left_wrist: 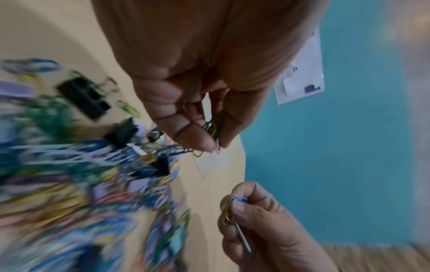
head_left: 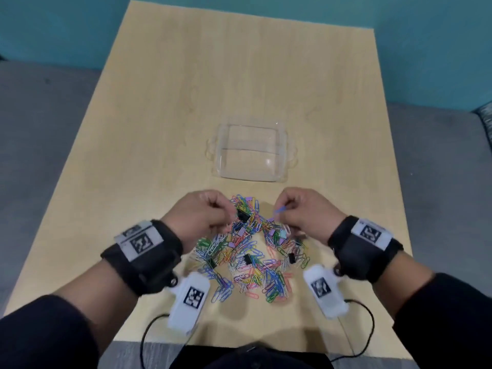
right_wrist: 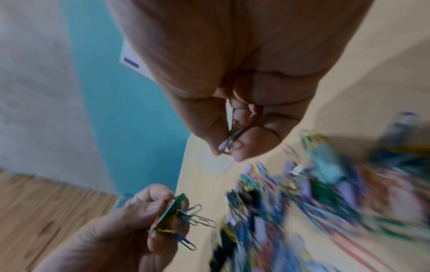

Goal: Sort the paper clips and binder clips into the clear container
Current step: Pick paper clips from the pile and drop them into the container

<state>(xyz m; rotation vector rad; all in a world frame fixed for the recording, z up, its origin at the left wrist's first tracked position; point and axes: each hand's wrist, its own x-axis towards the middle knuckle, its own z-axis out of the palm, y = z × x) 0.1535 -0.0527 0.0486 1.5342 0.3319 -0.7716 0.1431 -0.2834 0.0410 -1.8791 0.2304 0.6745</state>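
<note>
The pale wooden counter (head_left: pixel 159 102) carries a clear plastic container (head_left: pixel 251 153) mid-surface and a multicoloured clip pile (head_left: pixel 250 251) (black binder clips among it) toward its near edge. Left hand (head_left: pixel 203 214) and right hand (head_left: pixel 306 211) each pinch several paper clips.

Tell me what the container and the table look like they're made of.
Clear container: seemingly glossy transparent plastic; the tabletop shows through it and its rim catches highlights. Table: pale wood-grain surface, matte; whether laminate or real wood, the pictures cannot say.
</note>
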